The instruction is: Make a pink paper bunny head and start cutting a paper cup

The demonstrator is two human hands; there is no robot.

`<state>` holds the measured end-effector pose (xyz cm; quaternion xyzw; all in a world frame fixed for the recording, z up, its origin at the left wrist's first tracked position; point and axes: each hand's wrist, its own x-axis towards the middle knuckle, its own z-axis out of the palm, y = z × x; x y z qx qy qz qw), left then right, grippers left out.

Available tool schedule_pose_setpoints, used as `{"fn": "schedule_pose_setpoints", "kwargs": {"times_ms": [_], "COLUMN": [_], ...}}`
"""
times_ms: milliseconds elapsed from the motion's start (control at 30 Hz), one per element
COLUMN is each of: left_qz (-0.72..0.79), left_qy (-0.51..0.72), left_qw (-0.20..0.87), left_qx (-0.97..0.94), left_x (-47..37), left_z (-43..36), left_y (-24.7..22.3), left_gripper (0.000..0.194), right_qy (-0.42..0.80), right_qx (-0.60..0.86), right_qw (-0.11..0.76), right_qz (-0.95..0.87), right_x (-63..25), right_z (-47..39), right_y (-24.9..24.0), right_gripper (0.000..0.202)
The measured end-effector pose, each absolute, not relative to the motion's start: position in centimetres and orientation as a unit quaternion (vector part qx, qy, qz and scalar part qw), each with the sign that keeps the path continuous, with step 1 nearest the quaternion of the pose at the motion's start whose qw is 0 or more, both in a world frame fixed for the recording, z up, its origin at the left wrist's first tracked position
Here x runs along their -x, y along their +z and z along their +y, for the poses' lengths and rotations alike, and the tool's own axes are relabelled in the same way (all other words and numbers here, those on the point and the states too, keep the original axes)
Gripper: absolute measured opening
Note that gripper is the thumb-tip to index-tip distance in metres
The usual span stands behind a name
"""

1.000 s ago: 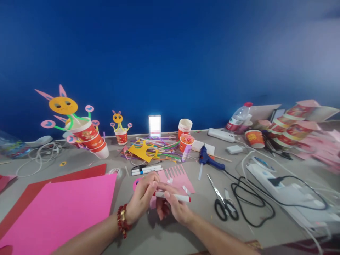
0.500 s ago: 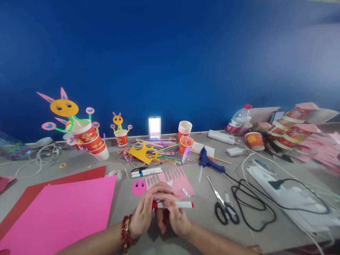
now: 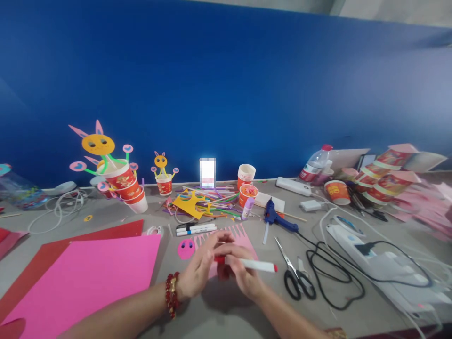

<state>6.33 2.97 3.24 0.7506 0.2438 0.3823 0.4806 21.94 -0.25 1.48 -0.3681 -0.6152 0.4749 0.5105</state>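
Note:
A white marker with a red cap and a red end (image 3: 259,265) lies across my right hand (image 3: 243,273), whose fingers are closed round its red-capped part. My left hand (image 3: 198,272), with a red bead bracelet at the wrist, is curved beside the cap, its fingertips meeting or overlapping the right ones. What the left fingers hold, if anything, is hidden. Under and behind the hands lies a pink sheet with cut slits (image 3: 243,235). A pink paper disc with two purple eyes (image 3: 186,249) rests just left of it.
Large pink card (image 3: 88,278) lies over red card at left. Scissors (image 3: 294,273), a blue glue gun (image 3: 277,215) and a black cord are at right, near a white power strip (image 3: 356,249). Pens (image 3: 196,229), craft sticks, paper cups and rabbit figures stand behind.
The marker has shifted right and its white end tilts slightly downward. My hands have moved slightly to the right and parted a little at the bottom. The camera view has tilted up slightly.

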Motion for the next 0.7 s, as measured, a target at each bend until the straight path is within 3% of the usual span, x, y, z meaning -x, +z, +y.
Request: {"fn": "schedule_pose_setpoints", "kwargs": {"times_ms": [67, 133, 300, 433, 700], "left_qz": [0.257, 0.288, 0.271, 0.252, 0.267], "left_qy": [0.35, 0.273, 0.078, 0.016, 0.025], "left_qw": [0.42, 0.323, 0.174, 0.144, 0.127], "left_qx": [-0.797, -0.859, -0.943, -0.957, -0.955], "left_x": [-5.7, -4.9, -3.5, -2.7, -2.1], "left_z": [3.3, 3.2, 2.8, 2.7, 1.5], "left_y": [2.7, 1.8, 0.2, 0.7, 2.2], "left_gripper": [0.058, 0.049, 0.063, 0.072, 0.062], "right_qy": [0.371, 0.239, -0.025, -0.084, -0.111], "right_qx": [0.416, 0.478, 0.572, 0.544, 0.506], "right_qw": [0.465, 0.367, 0.116, 0.024, -0.046], "right_qz": [-0.688, -0.762, -0.812, -0.835, -0.854], "right_x": [-24.6, -27.7, -33.5, -34.1, -30.0], "right_z": [0.4, 1.0, 2.6, 2.9, 4.7], "right_y": [3.0, 3.8, 2.2, 1.0, 2.4], "right_gripper": [0.038, 0.031, 0.026, 0.032, 0.039]}}
